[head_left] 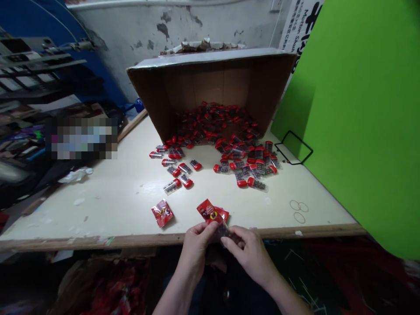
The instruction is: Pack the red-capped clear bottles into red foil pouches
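Observation:
Both my hands meet at the table's front edge around a small clear packet with dark contents. My left hand pinches its left side between thumb and fingers. From the right, my right hand has its thumb and fingers closed on the same packet. Just beyond my fingertips lies a red printed packet, partly over another red packet. A separate red packet rests to the left. Part of the held packet is hidden by my fingers.
A cardboard box lies on its side at the back, with many red-capped clear packets spilling onto the white table. Rubber bands and a black wire frame are at right, beside a green panel.

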A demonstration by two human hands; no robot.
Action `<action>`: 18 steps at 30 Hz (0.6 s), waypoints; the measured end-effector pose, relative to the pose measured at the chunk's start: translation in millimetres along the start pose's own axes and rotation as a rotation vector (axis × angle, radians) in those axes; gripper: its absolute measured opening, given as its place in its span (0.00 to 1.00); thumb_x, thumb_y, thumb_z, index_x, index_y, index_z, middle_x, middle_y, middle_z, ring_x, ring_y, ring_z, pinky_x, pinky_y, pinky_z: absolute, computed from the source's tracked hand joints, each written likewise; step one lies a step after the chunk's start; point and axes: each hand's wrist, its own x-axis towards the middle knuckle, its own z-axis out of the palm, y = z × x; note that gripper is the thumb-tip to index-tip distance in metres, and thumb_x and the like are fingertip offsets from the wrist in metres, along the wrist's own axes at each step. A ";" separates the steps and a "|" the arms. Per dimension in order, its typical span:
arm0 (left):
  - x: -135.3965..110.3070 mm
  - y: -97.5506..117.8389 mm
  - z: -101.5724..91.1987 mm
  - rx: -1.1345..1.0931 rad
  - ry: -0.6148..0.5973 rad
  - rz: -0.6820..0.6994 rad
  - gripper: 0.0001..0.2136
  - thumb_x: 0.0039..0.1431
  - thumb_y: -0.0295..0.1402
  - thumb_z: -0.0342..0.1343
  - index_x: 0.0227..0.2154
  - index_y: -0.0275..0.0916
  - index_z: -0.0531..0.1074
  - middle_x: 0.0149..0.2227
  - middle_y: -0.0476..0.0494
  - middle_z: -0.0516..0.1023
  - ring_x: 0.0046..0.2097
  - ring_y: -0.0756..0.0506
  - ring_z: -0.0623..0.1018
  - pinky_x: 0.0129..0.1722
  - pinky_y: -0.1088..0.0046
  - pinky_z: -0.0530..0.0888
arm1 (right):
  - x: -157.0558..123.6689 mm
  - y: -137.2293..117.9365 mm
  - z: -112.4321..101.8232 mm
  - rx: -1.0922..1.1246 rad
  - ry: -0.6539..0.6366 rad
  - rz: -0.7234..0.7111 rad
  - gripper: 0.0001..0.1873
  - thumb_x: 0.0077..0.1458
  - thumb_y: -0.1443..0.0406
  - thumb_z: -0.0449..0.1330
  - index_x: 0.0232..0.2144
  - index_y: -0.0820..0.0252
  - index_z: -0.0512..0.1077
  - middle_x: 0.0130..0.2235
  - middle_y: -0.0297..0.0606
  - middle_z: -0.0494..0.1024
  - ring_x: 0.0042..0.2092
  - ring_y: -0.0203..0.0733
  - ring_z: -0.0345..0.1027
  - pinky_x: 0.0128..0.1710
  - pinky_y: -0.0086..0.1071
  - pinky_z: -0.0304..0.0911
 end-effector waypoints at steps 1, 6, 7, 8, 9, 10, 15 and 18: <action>-1.3 -1.1 0.9 -0.002 -0.018 0.002 0.12 0.43 0.39 0.65 0.20 0.33 0.75 0.19 0.46 0.75 0.24 0.51 0.71 0.28 0.76 0.66 | 0.2 2.2 2.0 0.133 -0.027 0.061 0.11 0.54 0.58 0.58 0.28 0.60 0.72 0.24 0.32 0.71 0.23 0.35 0.62 0.21 0.26 0.56; -4.7 -1.9 1.8 0.026 -0.086 0.008 0.12 0.47 0.38 0.63 0.19 0.33 0.74 0.19 0.46 0.74 0.24 0.51 0.70 0.27 0.77 0.65 | 1.8 8.8 9.0 0.505 -0.053 0.224 0.15 0.53 0.55 0.59 0.27 0.63 0.71 0.26 0.32 0.71 0.22 0.29 0.60 0.20 0.22 0.55; -4.7 -0.9 1.5 0.027 -0.092 0.001 0.12 0.47 0.39 0.62 0.21 0.33 0.75 0.20 0.46 0.75 0.25 0.51 0.71 0.28 0.76 0.66 | 2.0 8.8 9.0 0.481 -0.053 0.209 0.15 0.53 0.55 0.59 0.28 0.63 0.71 0.26 0.32 0.71 0.22 0.29 0.60 0.20 0.22 0.56; -4.7 0.3 1.2 0.019 -0.099 -0.004 0.12 0.48 0.39 0.62 0.24 0.33 0.76 0.22 0.45 0.75 0.26 0.50 0.72 0.30 0.75 0.67 | 2.2 8.4 8.6 0.441 -0.060 0.188 0.15 0.53 0.55 0.59 0.28 0.63 0.72 0.26 0.32 0.71 0.23 0.30 0.61 0.20 0.22 0.57; -4.7 1.4 1.0 -0.002 -0.110 -0.008 0.12 0.48 0.40 0.61 0.26 0.32 0.77 0.23 0.44 0.76 0.27 0.50 0.72 0.31 0.75 0.67 | 2.4 7.7 7.9 0.396 -0.068 0.166 0.15 0.53 0.55 0.59 0.29 0.63 0.72 0.26 0.32 0.71 0.23 0.30 0.62 0.21 0.23 0.58; -4.7 2.3 0.8 -0.033 -0.121 -0.013 0.13 0.49 0.40 0.61 0.27 0.32 0.77 0.24 0.44 0.76 0.28 0.50 0.72 0.32 0.74 0.68 | 2.6 6.9 7.0 0.358 -0.078 0.148 0.15 0.53 0.56 0.59 0.29 0.63 0.72 0.25 0.32 0.71 0.23 0.31 0.62 0.21 0.23 0.59; -5.9 2.0 0.6 -0.092 -0.141 -0.020 0.11 0.50 0.37 0.60 0.27 0.31 0.77 0.25 0.43 0.76 0.28 0.51 0.72 0.32 0.75 0.68 | 6.6 6.2 3.8 0.323 -0.102 0.129 0.12 0.53 0.58 0.60 0.30 0.62 0.73 0.24 0.31 0.70 0.23 0.31 0.63 0.22 0.24 0.61; -6.5 3.3 1.2 -0.076 -0.150 -0.016 0.10 0.49 0.36 0.61 0.28 0.31 0.77 0.26 0.44 0.76 0.29 0.51 0.72 0.33 0.76 0.68 | 10.7 9.1 4.0 0.378 -0.073 0.154 0.13 0.51 0.57 0.62 0.28 0.63 0.72 0.22 0.30 0.70 0.22 0.31 0.63 0.21 0.24 0.61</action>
